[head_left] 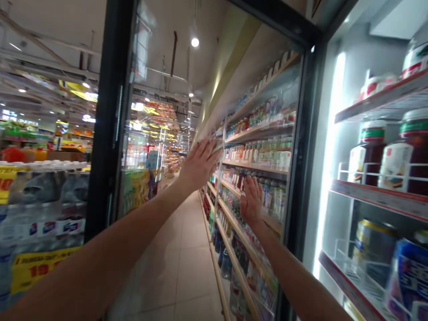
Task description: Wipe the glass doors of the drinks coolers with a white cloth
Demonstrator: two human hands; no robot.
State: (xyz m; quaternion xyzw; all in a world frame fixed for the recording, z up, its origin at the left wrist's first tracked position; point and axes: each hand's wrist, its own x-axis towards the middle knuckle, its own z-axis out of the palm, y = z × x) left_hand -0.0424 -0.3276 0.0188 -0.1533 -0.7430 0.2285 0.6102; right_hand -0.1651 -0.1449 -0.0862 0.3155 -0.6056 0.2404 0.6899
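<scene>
The glass door [187,267] of a lit fridge stands swung open before me in its black frame [110,102]. High against the pane, my left hand [199,165] lies with its fingers stretched over a pale, cloth-like piece [217,150], mostly hidden beneath them and blurred. Lower and to the right, my right hand [252,200] is spread at the glass, its fingers apart and nothing seen in it. Shelves of bottles [257,154] and a tiled aisle show in the pane.
On the right, open fridge shelves [381,196] hold dark bottles with white caps [368,151], a can [372,243] and a blue packet [409,276]. Stacked packs of water bottles [47,209] with yellow price signs [43,267] stand left of the door.
</scene>
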